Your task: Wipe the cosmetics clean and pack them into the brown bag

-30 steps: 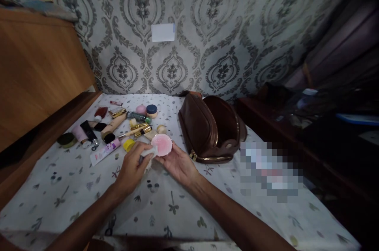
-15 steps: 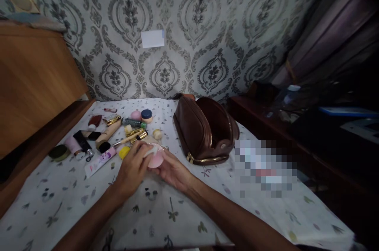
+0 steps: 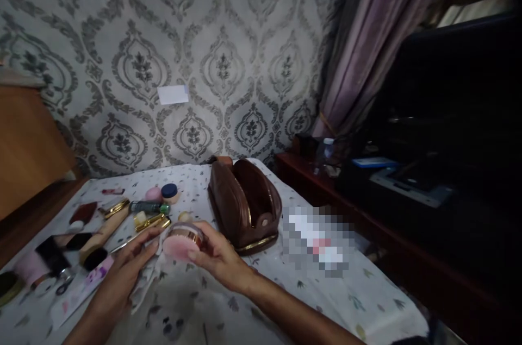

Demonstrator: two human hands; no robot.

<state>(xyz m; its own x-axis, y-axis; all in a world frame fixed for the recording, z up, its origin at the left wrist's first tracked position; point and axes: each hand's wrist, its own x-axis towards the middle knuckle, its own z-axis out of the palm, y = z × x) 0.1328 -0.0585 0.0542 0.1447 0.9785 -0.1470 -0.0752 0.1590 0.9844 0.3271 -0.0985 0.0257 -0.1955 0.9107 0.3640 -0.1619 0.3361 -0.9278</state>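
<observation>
My right hand [image 3: 220, 258] is closed around a round pink cosmetic jar [image 3: 179, 246] with a gold band, tilted on its side above the table. A thin white wipe [image 3: 143, 282] hangs from my left hand [image 3: 132, 258], whose fingers are bent against the jar's left side. Just behind and right of the jar, a brown leather toiletry bag [image 3: 228, 204] stands unzipped, its dark inside showing. Left of my hands lie a white and purple tube [image 3: 81, 290], a makeup brush [image 3: 95, 257] and gold-capped lipsticks [image 3: 153, 221].
Several more cosmetics spread leftward, among them a blue-lidded jar [image 3: 169, 192], a green bottle [image 3: 149, 207] and a black tube [image 3: 53, 258]. A pixelated patch [image 3: 322, 242] covers something right of the bag. Patterned cloth covers the table [image 3: 302, 301]; a dark red ledge [image 3: 310, 176] borders its right.
My view has swung right and tilted up, so the table things appear farther left and lower. The jar has turned to show its gold band, and the wipe now hangs lower.
</observation>
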